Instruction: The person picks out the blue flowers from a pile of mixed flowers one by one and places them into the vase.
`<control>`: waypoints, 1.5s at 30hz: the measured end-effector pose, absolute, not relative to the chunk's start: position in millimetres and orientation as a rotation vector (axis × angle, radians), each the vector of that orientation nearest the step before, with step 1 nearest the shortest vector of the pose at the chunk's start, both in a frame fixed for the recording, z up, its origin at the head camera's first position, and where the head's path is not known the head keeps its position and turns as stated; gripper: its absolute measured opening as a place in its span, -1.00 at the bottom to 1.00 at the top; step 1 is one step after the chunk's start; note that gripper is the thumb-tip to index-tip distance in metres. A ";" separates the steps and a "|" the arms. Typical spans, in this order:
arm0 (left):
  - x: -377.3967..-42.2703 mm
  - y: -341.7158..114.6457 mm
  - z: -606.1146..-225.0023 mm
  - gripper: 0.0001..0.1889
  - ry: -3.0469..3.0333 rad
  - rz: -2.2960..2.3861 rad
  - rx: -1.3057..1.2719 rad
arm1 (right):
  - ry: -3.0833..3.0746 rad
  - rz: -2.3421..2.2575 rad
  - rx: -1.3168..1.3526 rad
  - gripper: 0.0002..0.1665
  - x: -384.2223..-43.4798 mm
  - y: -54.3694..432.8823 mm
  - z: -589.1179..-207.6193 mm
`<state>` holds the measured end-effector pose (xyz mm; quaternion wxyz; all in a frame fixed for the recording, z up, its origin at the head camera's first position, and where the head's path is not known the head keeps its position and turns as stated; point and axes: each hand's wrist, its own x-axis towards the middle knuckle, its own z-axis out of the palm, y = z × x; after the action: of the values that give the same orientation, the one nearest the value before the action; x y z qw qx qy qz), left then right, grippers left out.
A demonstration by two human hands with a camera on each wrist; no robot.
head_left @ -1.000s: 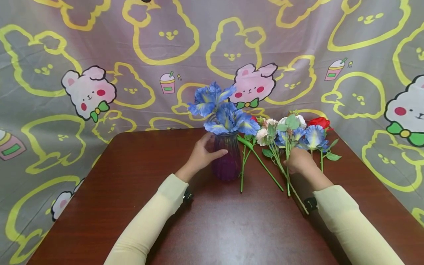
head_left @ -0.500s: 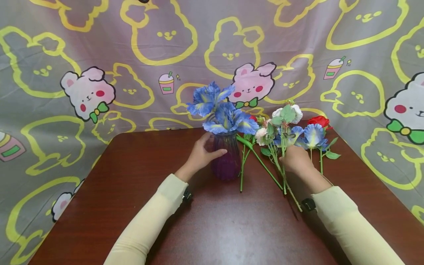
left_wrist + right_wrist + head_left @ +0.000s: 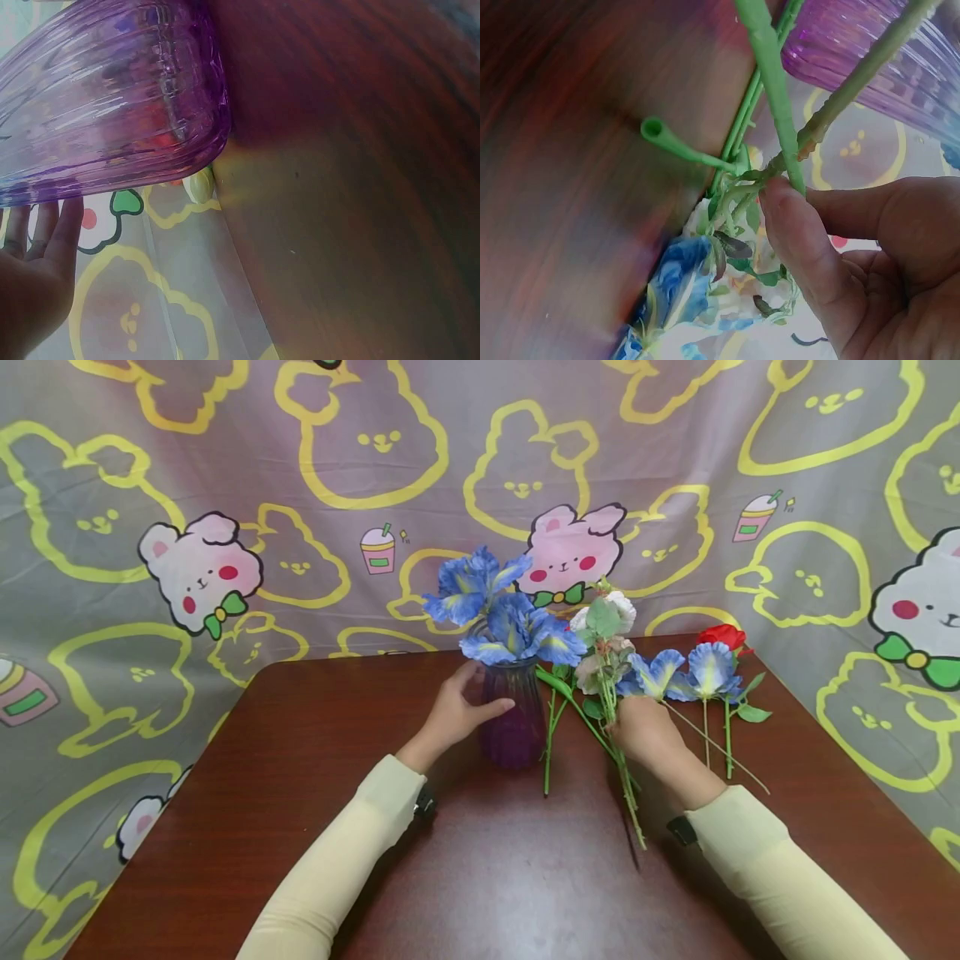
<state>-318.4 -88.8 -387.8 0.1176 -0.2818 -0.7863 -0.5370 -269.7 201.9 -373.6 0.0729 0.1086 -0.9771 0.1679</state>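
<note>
A ribbed glass vase (image 3: 513, 718), purple toward its base, stands on the table with blue irises (image 3: 487, 606) spreading over its mouth. My left hand (image 3: 461, 710) holds it from the left, thumb across the front; in the left wrist view the fingers (image 3: 66, 232) lie along the far side of the glass. Right of the vase, my right hand (image 3: 645, 731) pinches the stems of a white and pale pink flower bunch (image 3: 607, 622), blooms up and stem ends pointing down toward me. Close up, a brownish stem (image 3: 847, 90) crosses a green stem (image 3: 772, 82) at the fingertips.
Two blue irises (image 3: 711, 670) and a red flower (image 3: 722, 638) lie at the back right of the brown table (image 3: 337, 710). Green stems (image 3: 548, 752) lie just right of the vase. A patterned curtain (image 3: 420, 468) hangs behind the table.
My right hand has moved left toward the vase, carrying the pale flower bunch off the irises and turning its stems more upright. The left hand and vase have stayed in place.
</note>
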 end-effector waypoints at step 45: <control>-316.2 -87.7 -387.7 -0.33 -2.301 -1.574 -0.825 | -3.028 0.545 0.370 -0.50 -269.6 197.0 -387.0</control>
<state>-316.2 -87.7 -387.7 0.1167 -0.2820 -0.7861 -0.5375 -269.6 197.0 -387.0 0.0212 0.1194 -0.9769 0.1759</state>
